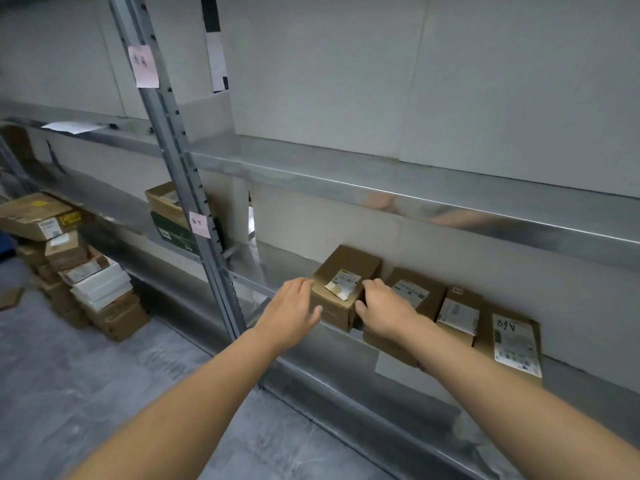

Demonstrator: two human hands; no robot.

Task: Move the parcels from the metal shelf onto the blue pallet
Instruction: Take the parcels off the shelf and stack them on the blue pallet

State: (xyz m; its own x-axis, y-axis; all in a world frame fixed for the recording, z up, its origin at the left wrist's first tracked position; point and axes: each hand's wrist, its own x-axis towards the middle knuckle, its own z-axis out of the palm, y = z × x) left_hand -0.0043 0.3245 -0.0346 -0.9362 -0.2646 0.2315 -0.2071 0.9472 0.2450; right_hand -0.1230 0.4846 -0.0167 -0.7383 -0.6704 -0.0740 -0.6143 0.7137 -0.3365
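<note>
A row of brown cardboard parcels with white labels lies on the metal shelf (277,268). The leftmost parcel (341,271) sits between my two hands. My left hand (294,311) has its fingers straight against the parcel's left side. My right hand (384,308) lies at its right side, fingers curling into the gap before the second parcel (420,292). Further right lie a small parcel (457,315) and a flat parcel (516,341) marked by hand. A corner of the blue pallet (6,245) shows at the far left.
A stack of parcels (86,271) stands on the grey floor at the left, by the pallet. A grey upright post (187,174) with pink notes divides the shelf bays. A brown box on a green box (169,220) sits in the left bay. The upper shelf beam (415,199) overhangs.
</note>
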